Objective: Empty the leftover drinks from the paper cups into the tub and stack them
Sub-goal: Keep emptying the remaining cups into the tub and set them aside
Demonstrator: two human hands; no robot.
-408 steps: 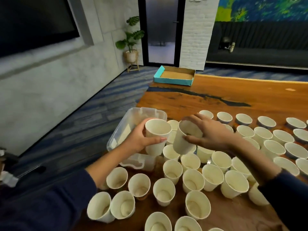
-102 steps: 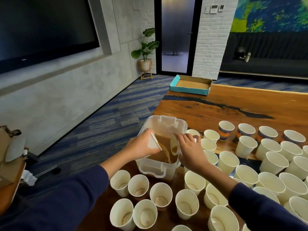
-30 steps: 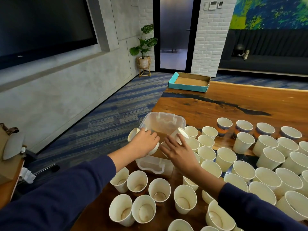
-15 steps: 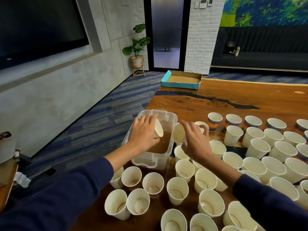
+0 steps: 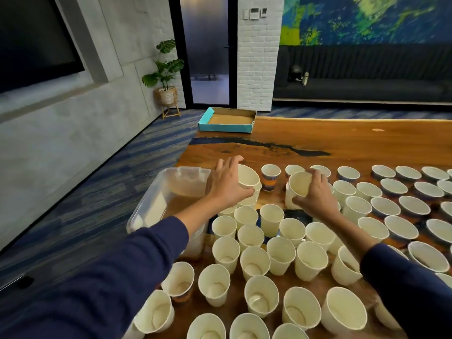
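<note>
A clear plastic tub (image 5: 156, 192) with brown liquid in it sits at the table's left edge. My left hand (image 5: 226, 185) grips a white paper cup (image 5: 248, 177) just right of the tub, above a short stack of cups (image 5: 250, 200). My right hand (image 5: 311, 194) holds another white cup (image 5: 299, 184), tilted with its mouth facing me, above the cups in the middle. Several open paper cups (image 5: 254, 263) crowd the near table, some with dregs at the bottom.
Rows of cups (image 5: 401, 189) fill the right side of the wooden table (image 5: 342, 143). A patterned cup (image 5: 270, 177) stands between my hands. A teal cardboard tray (image 5: 228, 121) lies at the far corner. Carpeted floor drops off left of the tub.
Both hands have moved right, away from over the tub, each still holding its cup. The left cup now hovers over the stack beside the tub.
</note>
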